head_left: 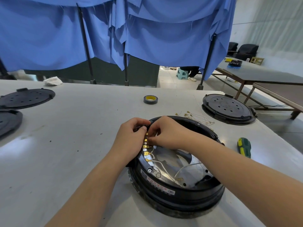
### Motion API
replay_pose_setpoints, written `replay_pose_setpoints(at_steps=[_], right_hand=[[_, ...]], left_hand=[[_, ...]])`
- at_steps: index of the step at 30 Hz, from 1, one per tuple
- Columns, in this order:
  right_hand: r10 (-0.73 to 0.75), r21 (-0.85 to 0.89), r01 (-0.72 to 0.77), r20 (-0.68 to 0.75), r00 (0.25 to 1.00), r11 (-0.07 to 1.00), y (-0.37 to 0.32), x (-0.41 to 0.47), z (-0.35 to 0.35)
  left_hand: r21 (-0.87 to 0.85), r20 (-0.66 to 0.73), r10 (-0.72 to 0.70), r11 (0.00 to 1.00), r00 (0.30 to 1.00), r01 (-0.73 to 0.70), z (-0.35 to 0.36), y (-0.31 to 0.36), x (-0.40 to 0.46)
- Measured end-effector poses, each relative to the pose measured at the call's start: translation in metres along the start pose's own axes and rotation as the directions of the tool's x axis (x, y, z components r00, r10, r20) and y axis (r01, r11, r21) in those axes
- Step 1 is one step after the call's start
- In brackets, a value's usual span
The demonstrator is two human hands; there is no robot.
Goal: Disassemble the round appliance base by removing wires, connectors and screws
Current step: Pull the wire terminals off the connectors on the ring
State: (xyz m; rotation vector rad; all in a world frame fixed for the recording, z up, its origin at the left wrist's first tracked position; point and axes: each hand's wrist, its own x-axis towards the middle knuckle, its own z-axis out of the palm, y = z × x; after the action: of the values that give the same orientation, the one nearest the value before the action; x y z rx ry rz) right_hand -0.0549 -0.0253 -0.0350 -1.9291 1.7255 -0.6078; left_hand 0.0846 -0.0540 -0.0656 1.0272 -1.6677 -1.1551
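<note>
The round black appliance base (177, 192) lies open on the white table, its metal inner plate and several white wires (164, 166) showing. A row of brass terminal connectors (145, 145) runs along its left inner rim. My left hand (131, 138) grips that left rim beside the terminals, fingers curled over the edge. My right hand (168, 133) reaches in from the right and pinches a connector at the top of the row. The pinched part itself is hidden by my fingers.
Loose wires with brass ends (195, 117) lie behind the base. A green and yellow screwdriver (244, 147) lies to the right. A tape roll (150, 99) sits mid-table. Black round covers rest at far right (227, 108) and at left (26, 98). Blue curtains hang behind.
</note>
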Motion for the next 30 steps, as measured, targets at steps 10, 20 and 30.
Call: replay_pose_setpoints(at_steps=[10,20,30], right_hand=[[-0.036,-0.115,0.032,-0.027,0.999,0.993,-0.0011,-0.0018,0.0036],[-0.049,-0.179,0.044,-0.026,0.998,0.983,-0.0017,-0.0035,0.0072],[-0.089,-0.183,0.086,-0.009,0.996,0.979,0.0014,-0.0061,0.0075]], left_hand=[[-0.021,-0.002,0.014,1.000,1.000,-0.014,0.0004,0.0000,0.0001],[-0.019,-0.009,0.018,1.000,1.000,-0.018,0.0009,-0.0001,0.0005],[-0.020,-0.002,0.022,1.000,1.000,-0.022,0.0010,-0.0028,0.0016]])
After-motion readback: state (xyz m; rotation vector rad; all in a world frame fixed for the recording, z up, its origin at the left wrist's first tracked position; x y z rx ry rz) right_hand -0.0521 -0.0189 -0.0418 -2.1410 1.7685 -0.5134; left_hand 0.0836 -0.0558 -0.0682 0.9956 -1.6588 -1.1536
